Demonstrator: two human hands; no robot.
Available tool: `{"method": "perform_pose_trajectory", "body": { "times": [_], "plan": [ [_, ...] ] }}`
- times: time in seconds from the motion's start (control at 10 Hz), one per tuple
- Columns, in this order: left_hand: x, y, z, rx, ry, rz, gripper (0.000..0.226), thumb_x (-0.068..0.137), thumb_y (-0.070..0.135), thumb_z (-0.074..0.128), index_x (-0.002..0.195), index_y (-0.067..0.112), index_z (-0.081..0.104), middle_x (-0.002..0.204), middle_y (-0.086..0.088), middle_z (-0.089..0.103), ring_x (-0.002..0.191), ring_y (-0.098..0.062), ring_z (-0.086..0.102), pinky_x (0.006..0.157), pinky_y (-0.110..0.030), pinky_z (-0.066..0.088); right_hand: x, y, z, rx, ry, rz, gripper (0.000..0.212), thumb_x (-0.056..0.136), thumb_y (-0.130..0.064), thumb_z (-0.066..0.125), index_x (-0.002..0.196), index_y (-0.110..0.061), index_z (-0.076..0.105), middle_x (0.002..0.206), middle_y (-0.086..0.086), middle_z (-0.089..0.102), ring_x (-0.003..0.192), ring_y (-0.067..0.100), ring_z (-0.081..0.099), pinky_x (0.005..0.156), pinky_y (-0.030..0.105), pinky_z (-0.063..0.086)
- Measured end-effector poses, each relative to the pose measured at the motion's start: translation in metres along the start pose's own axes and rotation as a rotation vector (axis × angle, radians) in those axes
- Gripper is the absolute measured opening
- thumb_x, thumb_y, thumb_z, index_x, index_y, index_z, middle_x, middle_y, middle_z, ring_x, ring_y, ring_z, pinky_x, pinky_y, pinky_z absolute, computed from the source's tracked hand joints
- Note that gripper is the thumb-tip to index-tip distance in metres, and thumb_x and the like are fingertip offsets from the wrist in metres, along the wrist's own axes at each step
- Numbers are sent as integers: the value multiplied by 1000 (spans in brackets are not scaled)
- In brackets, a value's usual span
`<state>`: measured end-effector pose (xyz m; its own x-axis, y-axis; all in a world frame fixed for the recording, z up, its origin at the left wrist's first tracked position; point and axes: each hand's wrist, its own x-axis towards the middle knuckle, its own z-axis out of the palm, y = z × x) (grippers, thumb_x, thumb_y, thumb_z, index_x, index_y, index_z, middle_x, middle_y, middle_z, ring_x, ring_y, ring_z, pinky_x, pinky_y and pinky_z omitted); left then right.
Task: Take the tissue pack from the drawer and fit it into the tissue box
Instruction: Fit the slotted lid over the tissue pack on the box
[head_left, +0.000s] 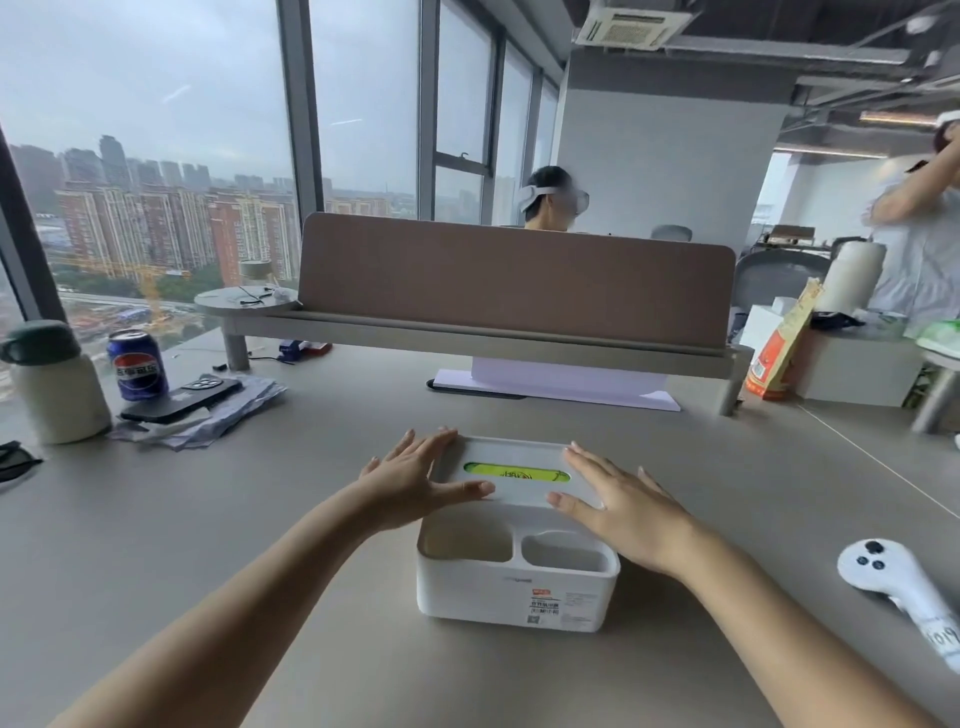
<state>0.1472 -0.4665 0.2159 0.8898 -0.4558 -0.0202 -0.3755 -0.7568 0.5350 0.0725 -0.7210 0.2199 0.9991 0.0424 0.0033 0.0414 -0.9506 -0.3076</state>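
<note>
Our left hand (415, 475) and right hand (618, 499) lie flat and spread, grasping nothing, palms pressing the 2 ends of the lid (519, 491), likely to seat it evenly. Through its slot we see the green tissue pack (514, 474), already inside the white tissue box (514, 592). 2 front compartments stand empty on the table (260, 571).

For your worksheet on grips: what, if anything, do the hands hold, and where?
Nothing is gripped. The left hand and right hand lie flat, fingers spread, on the two ends of the tissue box lid.
</note>
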Motion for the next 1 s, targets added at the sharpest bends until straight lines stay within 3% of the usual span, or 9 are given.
{"method": "perform_pose_trajectory", "body": {
  "times": [0.1,0.2,0.3,0.4,0.5,0.7,0.8,0.9,1.0],
  "plan": [
    [-1,1,3,55,20,49,107,61,90,27,150,30,15,162,7,2,148,-21,-10,118,-54,-3,-3,-4,-2,-90,-3,16,79,86,-74,19,152,-34,6,160,-18,1,147,6,1,120,45,-4],
    [-13,1,19,101,235,207,112,62,90,9,148,22,26,158,3,24,148,-13,6,121,-42,3,-15,-17,8,-102,119,-24,67,94,-62,21,152,-31,6,160,-16,-1,147,6,-7,121,41,-2],
    [-28,0,28,81,262,402,70,81,72,33,142,39,37,149,19,36,143,-3,19,121,-42,10,-29,-32,22,-69,94,-77,66,93,-63,23,151,-37,5,161,-16,-4,147,9,-11,120,39,-1],
    [-32,-1,33,32,274,415,67,77,78,38,135,44,46,145,22,42,143,-3,24,120,-37,17,-34,-34,26,-84,120,-98,90,67,-84,-4,148,-46,5,161,-16,-1,148,13,-6,119,38,0],
    [-32,-2,38,-40,316,429,65,74,74,54,131,42,53,142,21,48,139,1,28,115,-31,28,-33,-30,36,-53,214,-120,91,66,-86,-5,146,-48,14,160,-15,10,147,13,1,119,34,5],
    [-31,-2,36,21,295,447,63,76,73,54,131,45,51,142,24,46,138,2,28,114,-25,28,-31,-30,38,-52,240,-132,85,71,-83,-1,146,-48,18,159,-17,13,146,13,5,117,30,8],
    [-35,0,35,39,311,470,61,76,73,53,131,44,52,141,24,48,136,2,31,111,-14,25,-34,-30,36,-54,223,-135,82,72,-81,1,146,-49,16,160,-17,10,147,14,4,120,36,10],
    [-37,6,29,55,293,459,64,73,76,53,129,45,54,139,24,50,133,3,34,110,-17,28,-34,-31,33,-38,194,-128,82,71,-84,2,145,-51,14,160,-17,7,147,14,2,119,49,12],
    [-46,7,21,-18,321,408,75,68,77,57,136,46,45,137,24,50,126,-1,43,104,-28,38,-38,-29,24,97,174,-148,72,76,-81,23,143,-53,22,157,-23,14,147,8,7,118,55,0]
  ]
}}
